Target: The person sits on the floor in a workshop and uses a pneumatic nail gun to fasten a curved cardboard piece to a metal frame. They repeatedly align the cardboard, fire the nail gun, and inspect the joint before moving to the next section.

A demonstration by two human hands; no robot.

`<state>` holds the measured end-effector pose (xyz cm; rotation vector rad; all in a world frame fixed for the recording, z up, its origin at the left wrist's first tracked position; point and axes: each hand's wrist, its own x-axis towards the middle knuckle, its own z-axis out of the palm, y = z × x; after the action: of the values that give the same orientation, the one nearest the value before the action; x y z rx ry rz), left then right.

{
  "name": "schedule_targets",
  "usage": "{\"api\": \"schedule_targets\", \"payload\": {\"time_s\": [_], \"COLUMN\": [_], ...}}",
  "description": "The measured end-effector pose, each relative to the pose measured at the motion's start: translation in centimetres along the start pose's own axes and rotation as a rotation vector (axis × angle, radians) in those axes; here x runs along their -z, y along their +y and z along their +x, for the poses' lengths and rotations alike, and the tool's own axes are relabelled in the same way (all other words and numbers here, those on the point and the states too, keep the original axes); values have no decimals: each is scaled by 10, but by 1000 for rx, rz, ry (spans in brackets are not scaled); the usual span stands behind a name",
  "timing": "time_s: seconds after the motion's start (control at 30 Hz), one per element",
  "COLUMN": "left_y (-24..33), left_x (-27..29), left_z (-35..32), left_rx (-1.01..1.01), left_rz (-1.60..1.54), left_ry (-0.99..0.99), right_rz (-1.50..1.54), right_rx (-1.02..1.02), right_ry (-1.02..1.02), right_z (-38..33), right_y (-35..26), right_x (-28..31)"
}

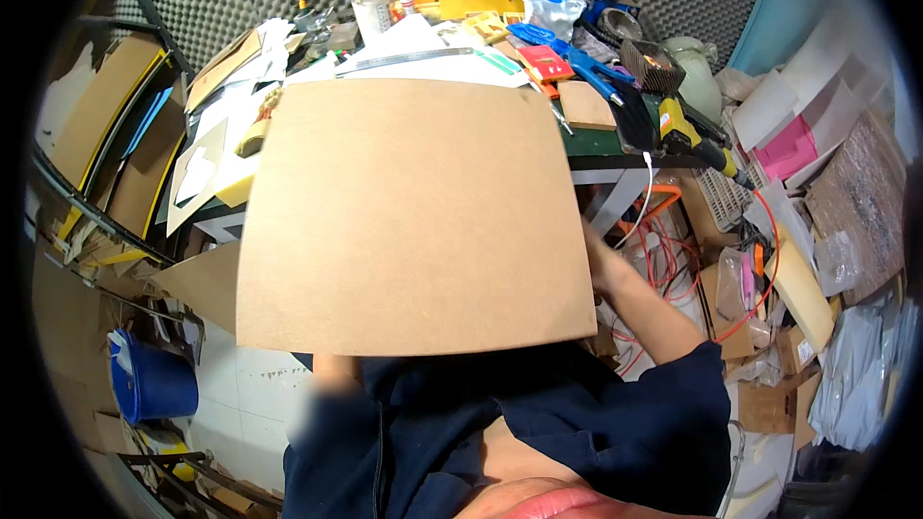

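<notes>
A large, flat brown fibreboard sheet [413, 216] fills the middle of the view, in front of my body and over the near edge of the workbench. At its right edge, my right hand [602, 267] holds it from the side, with the fingers tucked behind the sheet. The left forearm comes up under the sheet's lower left edge. Only a bit of my left wrist shows there; the hand and its fingers are hidden beneath the sheet.
Behind the sheet, the green workbench [596, 142] carries a metal ruler [409, 61], blue-handled tools [567, 56], papers and a white tub [370, 14]. A yellow-and-black power tool [683, 130] lies at its right end. A blue bucket [159, 380] stands at left; red cords [663, 250] trail at right.
</notes>
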<state>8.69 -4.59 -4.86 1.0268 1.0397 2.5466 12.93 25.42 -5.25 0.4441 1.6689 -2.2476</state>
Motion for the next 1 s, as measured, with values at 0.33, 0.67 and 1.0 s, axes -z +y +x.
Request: {"api": "schedule_targets", "payload": {"time_s": [0.33,0.67,1.0], "left_y": [25,74,10], "left_x": [26,46,126], "left_z": [105,198,280], "left_rx": [388,387,217], "left_rz": [781,1635,1806], "left_ry": [-19,-319,-250], "right_rz": [468,1039,905], "right_rx": [198,377,516], "right_ry": [171,-355,-440], "right_z": [3,36,86], "right_y": [76,57,62], "right_x": [30,-13,-85]}}
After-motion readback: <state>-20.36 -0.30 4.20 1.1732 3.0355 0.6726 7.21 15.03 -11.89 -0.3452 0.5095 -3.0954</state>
